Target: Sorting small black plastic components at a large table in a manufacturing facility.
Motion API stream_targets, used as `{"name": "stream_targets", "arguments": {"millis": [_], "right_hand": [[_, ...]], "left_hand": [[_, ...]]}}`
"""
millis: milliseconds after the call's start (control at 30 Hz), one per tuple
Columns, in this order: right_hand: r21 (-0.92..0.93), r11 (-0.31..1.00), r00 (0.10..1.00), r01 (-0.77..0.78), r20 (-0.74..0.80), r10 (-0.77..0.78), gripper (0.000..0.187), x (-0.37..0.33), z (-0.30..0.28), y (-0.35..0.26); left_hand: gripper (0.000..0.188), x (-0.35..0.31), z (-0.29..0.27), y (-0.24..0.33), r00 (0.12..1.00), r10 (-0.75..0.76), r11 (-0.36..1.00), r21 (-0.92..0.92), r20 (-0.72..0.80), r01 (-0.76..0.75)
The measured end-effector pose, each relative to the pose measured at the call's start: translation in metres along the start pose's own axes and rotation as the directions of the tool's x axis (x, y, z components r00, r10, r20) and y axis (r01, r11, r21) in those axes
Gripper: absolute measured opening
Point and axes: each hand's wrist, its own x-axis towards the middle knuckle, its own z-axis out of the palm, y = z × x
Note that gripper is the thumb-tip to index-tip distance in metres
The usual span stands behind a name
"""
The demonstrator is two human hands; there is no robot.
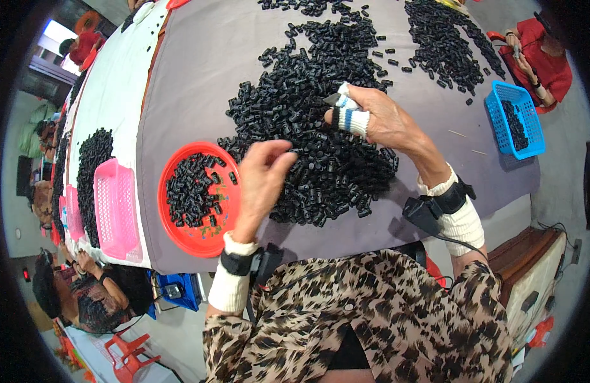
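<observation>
A large heap of small black plastic cylindrical parts (314,185) covers the middle of the grey-covered table. My left hand (260,182) is over the heap's left edge, beside a red round tray (191,246). Its fingers are loosely curled, thumb and forefinger a little apart, with nothing visible between them. Above the heap's right side, my right hand (387,121) is closed. White finger wraps with blue stripes (352,120) cover its thumb and a finger. A small dark pointed piece (332,100) sticks out between them; its exact kind is unclear.
More black parts (97,166) lie on the white table at left, near a pink basket (116,207). A blue basket (515,121) stands at right by a person in red (547,64). Another person (90,287) sits at lower left. Two thin sticks (478,152) lie rightward.
</observation>
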Motion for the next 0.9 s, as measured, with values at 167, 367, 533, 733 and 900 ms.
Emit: {"name": "stream_targets", "arguments": {"millis": [167, 367, 533, 733, 900], "right_hand": [[0.094, 0.992, 0.996, -0.083, 0.014, 0.082, 0.032, -0.015, -0.019, 0.014], [0.106, 0.994, 1.0, -0.018, 0.023, 0.015, 0.02, -0.014, -0.011, 0.025], [0.179, 0.984, 0.996, -0.009, 0.086, -0.006, 0.022, -0.008, 0.002, 0.013], [0.239, 0.967, 0.981, 0.09, 0.145, -0.127, 0.033, 0.006, 0.023, -0.038], [0.28, 0.946, 0.964, 0.164, 0.156, -0.214, 0.034, 0.018, 0.038, -0.058]], "left_hand": [[0.021, 0.018, 0.049, 0.015, 0.889, 0.381, 0.788, 0.414, 0.253, -0.455], [0.017, 0.026, 0.048, -0.005, 0.9, 0.335, 0.848, 0.327, 0.279, -0.417], [0.019, 0.026, -0.001, 0.013, 0.963, -0.146, 0.798, -0.548, 0.227, 0.25], [0.024, 0.011, -0.035, 0.046, 0.99, 0.007, 0.427, -0.896, 0.141, 0.125], [0.023, 0.003, -0.048, 0.047, 0.984, 0.095, 0.365, -0.925, 0.152, 0.108]]}}
